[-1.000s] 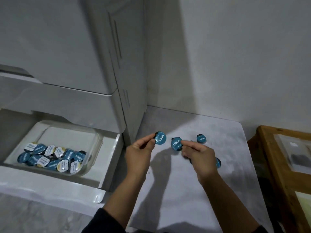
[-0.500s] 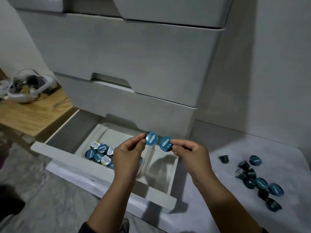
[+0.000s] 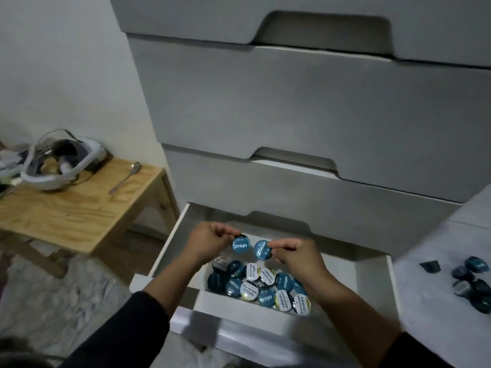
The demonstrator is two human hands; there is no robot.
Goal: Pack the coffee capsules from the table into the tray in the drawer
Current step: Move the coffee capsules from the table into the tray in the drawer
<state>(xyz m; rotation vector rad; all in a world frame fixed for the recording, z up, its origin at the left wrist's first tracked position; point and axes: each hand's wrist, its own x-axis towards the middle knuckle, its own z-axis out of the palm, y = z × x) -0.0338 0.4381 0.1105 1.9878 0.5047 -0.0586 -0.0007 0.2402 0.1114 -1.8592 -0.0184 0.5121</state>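
**Drawer front** [image 3: 239, 333]: white, pulled out, nearest the viewer.

**Tray** [image 3: 210, 297]: pale, set inside the drawer [image 3: 170, 245]. Its near half holds a packed cluster of capsules [image 3: 261, 286], foil lids up, some teal, some white with print. The far half of the tray is hidden behind the hands.

**Left hand** [image 3: 210, 241]: over the tray, thumb and fingertips pinching one teal capsule [image 3: 240, 246] by its rim, lid facing the camera.

**Right hand** [image 3: 297, 254]: just beside the left, pinching a second teal capsule [image 3: 262, 250] the same way. The two capsules are close together, probably not touching.

**Table** [image 3: 438, 301]: pale surface at the right. Loose dark and teal capsules [image 3: 470, 282] remain near its right edge, several on their sides.

**Risk**: each capsule is held by a light rim grip. Released from this height, one could land on a packed lid, roll, and finish on its side or over the tray wall into the drawer. Lowering into the tray's far half looks safer.

**Appearance**: small cups, dark bodies, round shiny foil lids with white lettering, light and easily tipped.

**Side table** [image 3: 79, 208]: wooden, far left, with a headset [image 3: 66, 160] and spoon [image 3: 125, 176].
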